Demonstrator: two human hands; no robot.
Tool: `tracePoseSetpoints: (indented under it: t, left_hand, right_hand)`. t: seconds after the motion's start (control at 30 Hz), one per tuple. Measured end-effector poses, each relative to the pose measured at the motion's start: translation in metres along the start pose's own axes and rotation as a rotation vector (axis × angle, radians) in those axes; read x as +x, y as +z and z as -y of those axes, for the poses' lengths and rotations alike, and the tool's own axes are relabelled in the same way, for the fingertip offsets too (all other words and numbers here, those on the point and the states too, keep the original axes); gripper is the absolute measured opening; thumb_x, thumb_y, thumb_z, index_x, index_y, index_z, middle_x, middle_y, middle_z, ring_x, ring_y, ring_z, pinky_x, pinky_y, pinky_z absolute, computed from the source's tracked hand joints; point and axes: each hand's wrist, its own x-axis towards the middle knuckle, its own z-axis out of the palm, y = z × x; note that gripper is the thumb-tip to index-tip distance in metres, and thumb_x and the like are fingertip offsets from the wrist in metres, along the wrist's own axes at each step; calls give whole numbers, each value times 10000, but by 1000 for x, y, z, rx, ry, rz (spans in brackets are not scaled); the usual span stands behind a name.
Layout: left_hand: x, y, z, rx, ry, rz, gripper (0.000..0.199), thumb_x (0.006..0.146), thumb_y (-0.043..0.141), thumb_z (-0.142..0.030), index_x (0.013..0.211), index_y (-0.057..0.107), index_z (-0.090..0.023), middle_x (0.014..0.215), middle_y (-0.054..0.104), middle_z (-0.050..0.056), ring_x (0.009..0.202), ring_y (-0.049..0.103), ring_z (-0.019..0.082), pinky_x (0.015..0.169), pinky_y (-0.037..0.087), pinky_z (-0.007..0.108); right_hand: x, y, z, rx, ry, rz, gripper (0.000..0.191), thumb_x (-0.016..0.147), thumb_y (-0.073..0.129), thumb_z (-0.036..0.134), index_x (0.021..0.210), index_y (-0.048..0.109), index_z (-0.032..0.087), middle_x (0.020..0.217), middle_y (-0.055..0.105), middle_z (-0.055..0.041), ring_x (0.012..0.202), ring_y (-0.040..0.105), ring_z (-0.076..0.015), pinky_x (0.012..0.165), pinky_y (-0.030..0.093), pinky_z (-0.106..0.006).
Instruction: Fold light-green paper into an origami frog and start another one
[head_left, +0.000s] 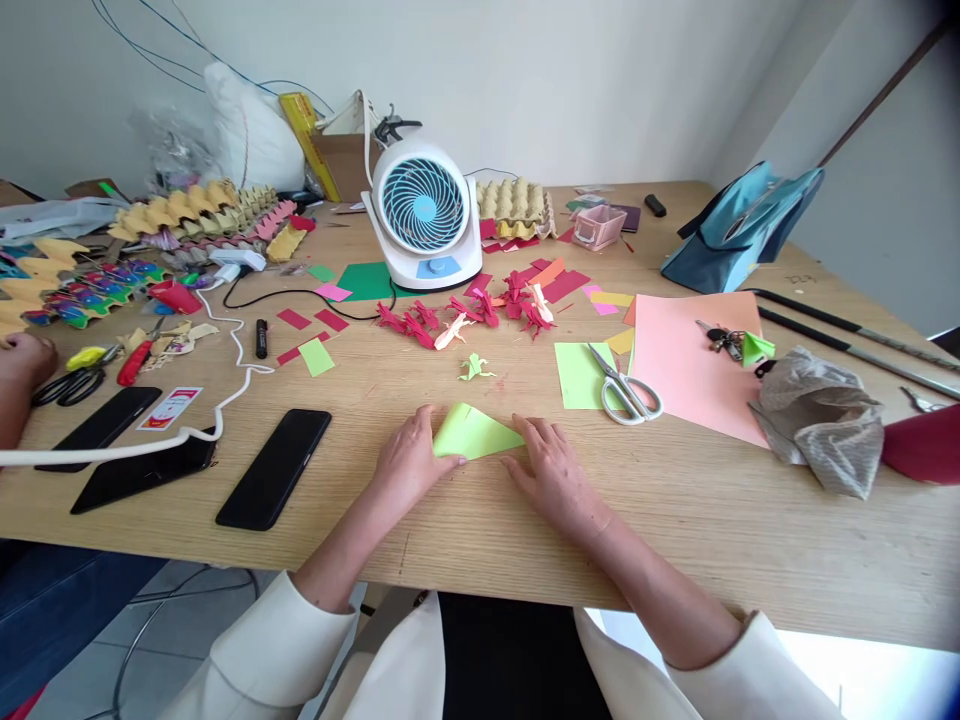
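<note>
A light green sheet of paper (480,436), partly folded over with a curled left side, lies on the table in front of me. My left hand (409,455) grips its left end, the thumb on the near edge and the fingers behind. My right hand (551,470) has its fingertips at the paper's pointed right corner, the thumb just below it. Just beyond the sheet sits a small green origami frog (475,367). Farther back is a cluster of red folded figures (487,308) with a few pale ones among them.
White-handled scissors (630,390) rest on green paper, beside a pink sheet (690,350). A fan (426,215) stands at the back. Phones (274,470) and a white cable (217,415) lie left. Another person's hand (26,360) is at the far left edge.
</note>
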Motion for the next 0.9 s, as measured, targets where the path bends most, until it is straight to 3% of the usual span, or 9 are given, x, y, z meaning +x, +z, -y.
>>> tracePoseSetpoints:
  t: [0.17, 0.33, 0.47, 0.57, 0.7, 0.83, 0.9]
  left_hand:
    - [5, -7, 3, 17, 30, 54, 414, 707, 761, -410, 1005, 601, -172, 1009, 713, 131, 970, 645, 333, 738, 445, 361]
    - [11, -14, 1, -4, 219, 40, 176, 710, 754, -320, 802, 643, -218, 903, 729, 59, 973, 607, 314, 802, 394, 372]
    - [21, -26, -11, -225, 335, 141, 140, 668, 757, -267, 684, 633, -206, 728, 683, 15, 768, 604, 232, 684, 375, 303]
    - [35, -35, -18, -534, 375, 228, 179, 625, 777, -270, 712, 639, -196, 685, 663, -13, 672, 582, 181, 618, 376, 265]
    - [56, -38, -22, -1097, 244, 276, 442, 633, 818, -396, 970, 650, -165, 847, 706, 27, 771, 634, 173, 691, 456, 262]
    - [71, -31, -27, -1366, 38, 349, 512, 572, 853, -524, 866, 663, -150, 837, 678, 30, 743, 611, 129, 710, 469, 259]
    - [75, -26, -30, -1420, 34, 295, 492, 531, 880, -497, 785, 650, -143, 782, 651, 11, 669, 551, 93, 672, 441, 235]
  right_hand:
    - [6, -3, -7, 282, 132, 18, 511, 872, 604, 299, 1350, 499, 154, 1080, 664, -101, 965, 630, -228, 869, 524, -379]
    - [11, -8, -11, 508, 213, 96, 432, 832, 645, 332, 1222, 595, 153, 791, 647, -5, 680, 566, -147, 647, 467, -278]
    - [14, -12, -13, 561, 230, 117, 217, 777, 702, 372, 837, 689, 164, 635, 535, 40, 580, 448, -109, 534, 332, -236]
    - [19, -17, -15, 659, 269, 119, 283, 765, 702, 427, 680, 646, 163, 569, 508, 46, 540, 399, -99, 508, 282, -235]
    - [32, -26, -14, 972, 399, 76, 390, 724, 724, 540, 792, 687, 158, 677, 659, 5, 559, 493, -122, 519, 347, -240]
    - [51, -32, -6, 1072, 411, -128, 404, 721, 744, 527, 901, 716, 166, 813, 740, -34, 643, 600, -163, 587, 444, -267]
    - [61, -31, -2, 1085, 407, -189, 407, 724, 744, 520, 923, 718, 165, 867, 758, -57, 703, 647, -194, 653, 496, -301]
